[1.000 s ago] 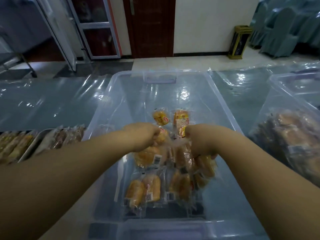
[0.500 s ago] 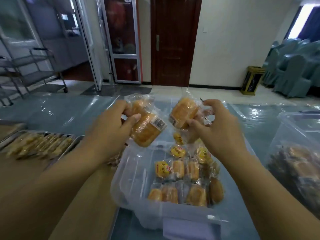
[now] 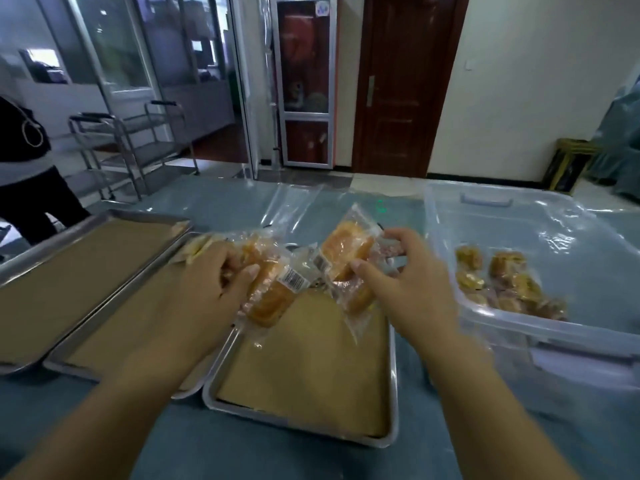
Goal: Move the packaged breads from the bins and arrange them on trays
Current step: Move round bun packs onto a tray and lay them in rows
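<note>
desk (image 3: 228, 202) | cover: blue-green cloth under clear plastic film | far left: left tray (image 3: 69, 271), metal, brown paper liner | beside it: middle tray (image 3: 69, 370), same kind | centre front: near tray (image 3: 294, 423), same kind | right: clear bin (image 3: 554, 338) holding packaged breads (image 3: 509, 282)

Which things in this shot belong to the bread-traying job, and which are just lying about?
Job:
- left hand and right hand, each gripping packaged breads
- lined tray beneath them
- clear bin holding more breads
- spare trays

Lying about:
- metal trolleys
- yellow-black floor bin
- brown door
- standing person at left
</note>
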Tool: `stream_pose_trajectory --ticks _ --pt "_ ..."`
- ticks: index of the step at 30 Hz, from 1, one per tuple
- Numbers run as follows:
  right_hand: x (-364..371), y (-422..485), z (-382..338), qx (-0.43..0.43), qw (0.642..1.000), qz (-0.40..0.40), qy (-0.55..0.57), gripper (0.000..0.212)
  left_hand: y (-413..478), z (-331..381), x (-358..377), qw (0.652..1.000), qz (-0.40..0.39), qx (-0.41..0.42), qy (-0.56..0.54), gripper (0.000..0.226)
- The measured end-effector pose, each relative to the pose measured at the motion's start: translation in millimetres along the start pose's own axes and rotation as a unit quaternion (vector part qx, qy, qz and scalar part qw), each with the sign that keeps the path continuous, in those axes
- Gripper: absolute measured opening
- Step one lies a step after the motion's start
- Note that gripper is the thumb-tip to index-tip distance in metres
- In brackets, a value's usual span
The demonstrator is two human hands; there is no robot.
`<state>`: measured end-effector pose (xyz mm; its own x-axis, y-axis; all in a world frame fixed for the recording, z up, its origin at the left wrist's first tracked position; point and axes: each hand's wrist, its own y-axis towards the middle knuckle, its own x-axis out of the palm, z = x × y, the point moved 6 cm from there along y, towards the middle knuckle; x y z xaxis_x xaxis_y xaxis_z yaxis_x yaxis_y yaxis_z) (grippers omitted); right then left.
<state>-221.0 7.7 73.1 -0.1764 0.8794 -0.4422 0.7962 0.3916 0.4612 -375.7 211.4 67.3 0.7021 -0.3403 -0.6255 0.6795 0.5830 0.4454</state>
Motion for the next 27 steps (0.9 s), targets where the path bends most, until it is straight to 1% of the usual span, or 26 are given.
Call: stream_pose_trajectory --ticks 3,5,8,10,13,16,20,24,27 --pt "57.4 -19.9 -8.7 0.001 0.998 -0.048 -0.035 0.043 -17.9 -47.1 -24.7 0.998 -0.024 -0.038 0.031 0.017" --pt "89.7 -28.5 -12.7 0.000 0.996 -0.070 -0.057 0.048 -27.2 -75.9 -36.6 0.996 -0.027 -0.060 0.057 0.018" --pt "135.7 -36.8 -12.9 0.019 0.990 -0.123 -0.069 0.041 -36.2 -117.6 -48.9 0.991 -0.029 -0.098 0.082 0.022" --pt "164.3 -39.6 -9.8 0.036 0.985 -0.153 -0.078 0.042 -37.7 -144.8 -55.4 0.989 -0.033 -0.119 0.079 0.022" --pt "204.7 -39.4 -3.0 0.065 0.978 -0.178 -0.082 0.048 -34.2 -183.4 -67.2 0.990 -0.013 -0.122 0.064 0.022" --pt "249.2 -34.7 4.0 0.108 0.972 -0.203 -0.049 0.048 -24.7 -227.3 -75.3 0.989 -0.006 -0.138 0.047 0.022" --pt "309.6 -14.9 6.5 0.145 0.968 -0.206 -0.010 0.043 6.5 -290.4 -86.1 0.983 -0.007 -0.181 -0.010 0.021" --pt "365.5 8.2 -1.4 0.173 0.965 -0.198 -0.013 0.043 37.0 -346.9 -94.9 0.968 -0.053 -0.240 -0.046 0.017" --pt "404.8 22.9 -7.6 0.188 0.961 -0.204 -0.019 0.043 56.2 -387.1 -103.1 0.961 -0.061 -0.261 -0.063 0.017"
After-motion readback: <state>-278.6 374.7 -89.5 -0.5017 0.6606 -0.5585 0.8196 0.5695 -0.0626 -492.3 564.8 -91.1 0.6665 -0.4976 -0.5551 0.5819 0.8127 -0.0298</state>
